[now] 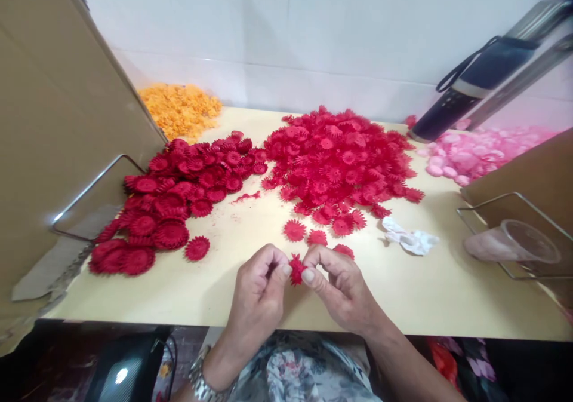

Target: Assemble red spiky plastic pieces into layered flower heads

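Between my two hands, above the front part of the table, is a small red flower piece [296, 270] with a jagged edge. My left hand [264, 288] pinches its left side between thumb and forefinger. On its right side the thumb and forefinger of my right hand [338, 285] are closed on it. Just beyond my fingers lie a few loose red flower pieces [294, 230]. A large heap of bright red pieces [335, 157] spreads behind them. To the left, darker red flower discs [170, 211] lie in a pile, many stacked together.
Orange pieces [181, 110] are heaped at the back left, pink ones [483, 151] at the right. A dark bottle [470, 88] leans at the back right. Crumpled white tissue [412, 239] lies right of centre. A plastic cup [514, 244] sits in a wire holder; cardboard panels [58, 103] flank the table [179, 297].
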### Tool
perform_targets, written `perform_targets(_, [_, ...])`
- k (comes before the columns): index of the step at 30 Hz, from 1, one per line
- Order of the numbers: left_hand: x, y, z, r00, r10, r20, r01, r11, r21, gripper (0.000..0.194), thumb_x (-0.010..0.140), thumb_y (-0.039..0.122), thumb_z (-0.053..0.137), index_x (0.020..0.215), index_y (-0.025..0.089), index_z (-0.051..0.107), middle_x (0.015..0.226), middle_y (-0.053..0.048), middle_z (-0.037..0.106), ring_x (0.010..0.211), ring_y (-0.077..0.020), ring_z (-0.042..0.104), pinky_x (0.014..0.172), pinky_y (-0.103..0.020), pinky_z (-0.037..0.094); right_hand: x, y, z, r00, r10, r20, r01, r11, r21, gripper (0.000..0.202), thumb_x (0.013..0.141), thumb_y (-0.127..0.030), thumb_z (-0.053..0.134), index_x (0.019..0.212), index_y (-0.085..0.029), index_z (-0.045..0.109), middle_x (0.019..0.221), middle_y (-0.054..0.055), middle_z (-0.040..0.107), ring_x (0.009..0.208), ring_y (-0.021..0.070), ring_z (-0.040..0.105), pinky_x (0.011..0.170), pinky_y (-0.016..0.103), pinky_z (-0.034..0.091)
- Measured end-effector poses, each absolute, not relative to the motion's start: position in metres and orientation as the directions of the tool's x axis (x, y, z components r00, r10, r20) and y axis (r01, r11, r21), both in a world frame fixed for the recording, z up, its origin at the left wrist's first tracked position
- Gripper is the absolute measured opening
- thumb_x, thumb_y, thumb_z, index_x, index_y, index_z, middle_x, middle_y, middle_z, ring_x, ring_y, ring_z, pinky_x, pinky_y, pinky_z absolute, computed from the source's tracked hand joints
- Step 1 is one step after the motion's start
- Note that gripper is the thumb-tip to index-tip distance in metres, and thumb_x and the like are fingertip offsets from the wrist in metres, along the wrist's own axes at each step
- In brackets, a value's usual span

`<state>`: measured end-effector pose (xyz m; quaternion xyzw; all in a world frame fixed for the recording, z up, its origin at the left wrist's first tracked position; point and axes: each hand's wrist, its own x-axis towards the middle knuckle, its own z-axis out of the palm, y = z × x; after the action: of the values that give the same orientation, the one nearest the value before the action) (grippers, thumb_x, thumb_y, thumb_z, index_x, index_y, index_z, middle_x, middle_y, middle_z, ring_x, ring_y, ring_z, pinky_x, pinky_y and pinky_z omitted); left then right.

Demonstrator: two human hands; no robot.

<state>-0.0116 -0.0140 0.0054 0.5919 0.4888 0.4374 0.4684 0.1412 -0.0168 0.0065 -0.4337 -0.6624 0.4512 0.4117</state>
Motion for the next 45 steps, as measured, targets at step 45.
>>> perform_targets(45, [0.003, 0.022, 0.023, 0.408, 0.872, 0.271, 0.552, -0.472, 0.687, 0.023, 0.085, 0.012, 0.039, 0.096, 0.015, 0.059, 0.096, -0.009, 0.063, 0.099, -0.0205, 0.057, 0.091, -0.034, 0.043, 0.230, 0.016, -0.007, -0.425, 0.777, 0.465, 0.881, 0.472, 0.017, 0.015, 0.085, -0.018, 0.048, 0.086, -0.016, 0.063, 0.084, 0.009, 0.062, 0.078, 0.0218, 0.058, 0.070, 0.033, 0.043])
